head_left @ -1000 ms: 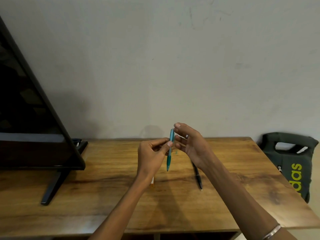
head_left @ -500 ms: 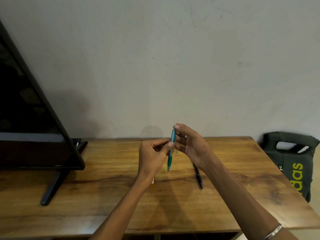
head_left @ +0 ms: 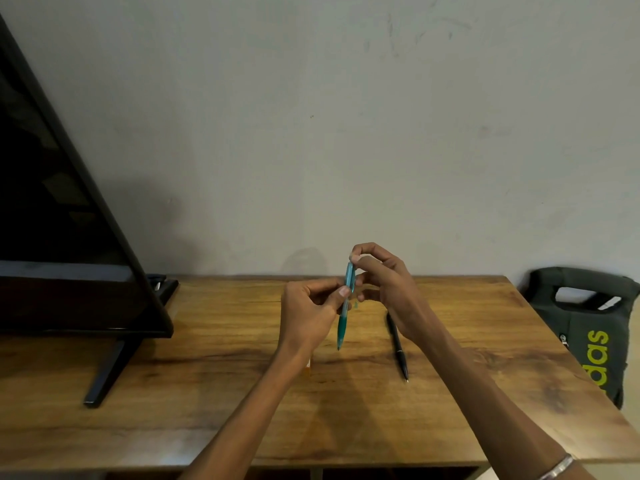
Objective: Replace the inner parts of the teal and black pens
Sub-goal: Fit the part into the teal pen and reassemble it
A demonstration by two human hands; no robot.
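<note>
Two hands meet above the middle of the wooden desk (head_left: pixel 207 393), both closed on the teal pen (head_left: pixel 346 306). The pen is nearly upright, tip pointing toward six o'clock and clear of the wood. The left hand (head_left: pixel 308 315) pinches its middle between thumb and fingers. The right hand (head_left: pixel 384 282) pinches the top end at twelve o'clock, fingers curled. The black pen (head_left: pixel 397 346) lies flat on the desk at about four o'clock from the teal one, partly under the right wrist, its tip toward five o'clock. A small orange thing (head_left: pixel 308 370) peeks out beneath the left wrist; what it is cannot be told. A dark screen (head_left: pixel 52 237) on a stand fills the nine o'clock side. A dark bag (head_left: pixel 588 341) with yellow-green lettering sits past the desk's edge at three o'clock. A metal bangle (head_left: pixel 557 467) circles the right forearm.
</note>
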